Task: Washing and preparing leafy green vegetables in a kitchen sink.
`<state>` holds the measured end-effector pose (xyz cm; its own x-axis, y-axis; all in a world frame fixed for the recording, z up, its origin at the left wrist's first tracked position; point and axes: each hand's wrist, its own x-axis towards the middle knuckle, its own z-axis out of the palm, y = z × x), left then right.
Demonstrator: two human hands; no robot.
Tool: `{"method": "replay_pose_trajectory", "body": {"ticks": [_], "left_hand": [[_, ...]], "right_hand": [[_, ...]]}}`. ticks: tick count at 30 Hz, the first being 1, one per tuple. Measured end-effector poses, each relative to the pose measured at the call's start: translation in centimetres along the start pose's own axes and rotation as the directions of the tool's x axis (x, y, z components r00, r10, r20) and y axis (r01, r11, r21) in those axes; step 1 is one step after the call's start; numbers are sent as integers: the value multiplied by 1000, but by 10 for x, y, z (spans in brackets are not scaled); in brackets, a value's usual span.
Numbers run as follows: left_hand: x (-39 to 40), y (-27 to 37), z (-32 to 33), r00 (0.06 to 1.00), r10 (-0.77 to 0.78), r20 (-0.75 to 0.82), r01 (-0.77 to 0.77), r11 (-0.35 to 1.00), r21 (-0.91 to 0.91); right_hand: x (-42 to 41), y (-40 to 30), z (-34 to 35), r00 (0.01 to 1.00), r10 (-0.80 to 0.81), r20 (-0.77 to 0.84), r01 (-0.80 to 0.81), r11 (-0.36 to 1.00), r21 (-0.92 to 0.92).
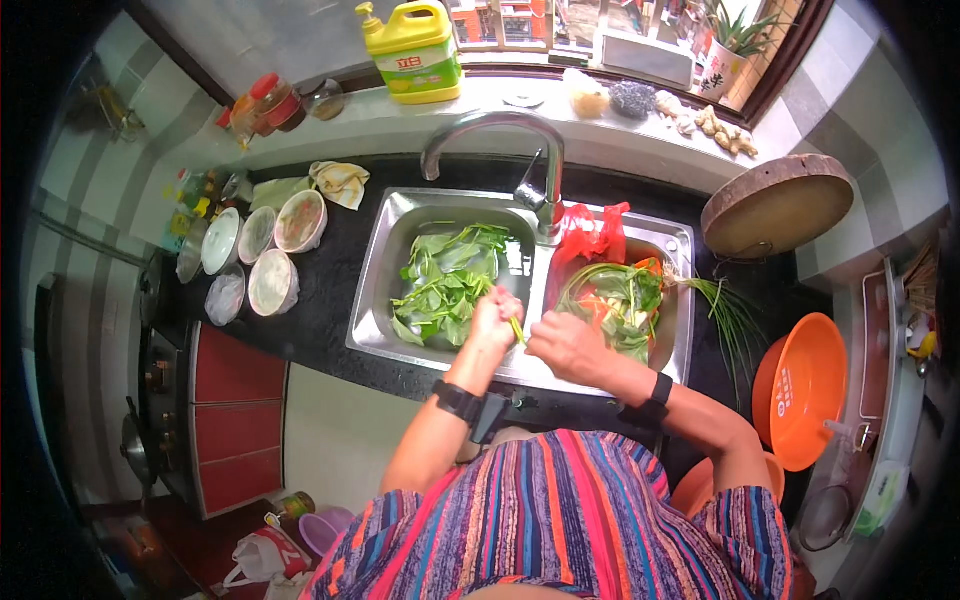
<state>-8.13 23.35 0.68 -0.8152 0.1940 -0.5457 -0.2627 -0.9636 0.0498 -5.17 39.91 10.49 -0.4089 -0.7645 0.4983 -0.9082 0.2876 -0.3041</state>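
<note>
My left hand (497,319) is closed around the stems of leafy greens over the divider side of the left basin; stem ends poke out below it. Beside it, my right hand (568,346) is at the near edge of the right basin, its fingers curled; whether they pinch a stem is hidden. Loose green leaves (442,292) lie in water in the left basin of the steel double sink (366,300). More wilted stems and leaves (637,296) lie in the right basin among orange and pale scraps, by a red plastic bag (592,236).
A chrome faucet (559,165) arches over the sink. Covered bowls (273,283) stand on the left counter. To the right are spring onions (724,319), a round wooden chopping board (780,206) and an orange basin (802,390). A yellow detergent jug (415,56) stands on the sill.
</note>
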Motion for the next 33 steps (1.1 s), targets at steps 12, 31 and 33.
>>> {"method": "replay_pose_trajectory", "body": {"ticks": [12, 31, 33], "left_hand": [[-10, 7, 20, 947, 322, -5, -309, 911, 272], [-38, -5, 35, 903, 389, 184, -373, 495, 785], [-38, -10, 31, 918, 360, 166, -372, 639, 673]], "right_hand": [[-26, 25, -11, 816, 465, 343, -555, 465, 689], [-22, 23, 16, 737, 589, 333, -602, 795, -74], [-24, 27, 10, 719, 654, 236, -665, 746, -38]]}}
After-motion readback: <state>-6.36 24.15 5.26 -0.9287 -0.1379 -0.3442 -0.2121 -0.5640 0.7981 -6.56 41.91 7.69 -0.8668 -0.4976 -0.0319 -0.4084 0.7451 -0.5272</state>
